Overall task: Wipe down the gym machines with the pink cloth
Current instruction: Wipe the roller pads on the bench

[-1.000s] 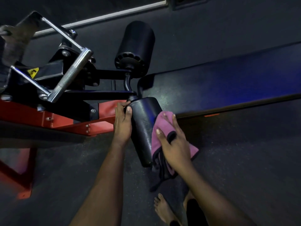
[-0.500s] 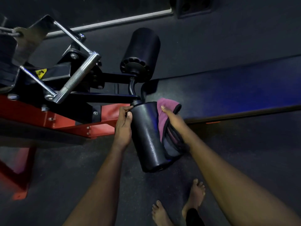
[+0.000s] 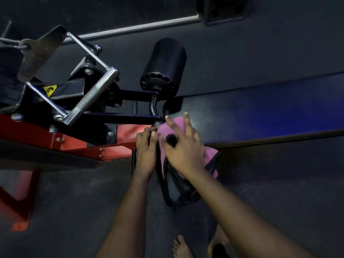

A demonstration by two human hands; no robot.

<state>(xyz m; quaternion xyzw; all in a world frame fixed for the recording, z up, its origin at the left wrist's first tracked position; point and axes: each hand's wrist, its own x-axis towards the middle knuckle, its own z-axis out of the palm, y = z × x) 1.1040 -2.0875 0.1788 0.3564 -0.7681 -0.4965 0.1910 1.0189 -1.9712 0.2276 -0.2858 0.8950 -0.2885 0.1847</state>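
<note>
The pink cloth (image 3: pixel 210 155), edged in black, is draped over the upper end of the near black roller pad (image 3: pixel 172 189) of the gym machine. My right hand (image 3: pixel 183 148) lies flat on the cloth with fingers spread, pressing it against the pad. My left hand (image 3: pixel 147 146) grips the pad's upper left end, just beside the cloth. Most of the pad's top is hidden under cloth and hands.
A second black roller pad (image 3: pixel 164 66) stands farther back on the same black arm. A chrome handle (image 3: pixel 95 95) hangs at the left over the red frame (image 3: pixel 74 144). A long dark bench pad (image 3: pixel 270 108) runs to the right. My bare feet (image 3: pixel 183 247) are on the dark floor.
My right hand has swept the cloth from the pad's right side up over its top end. The left hand has kept its grip on the pad. The view has moved slightly.
</note>
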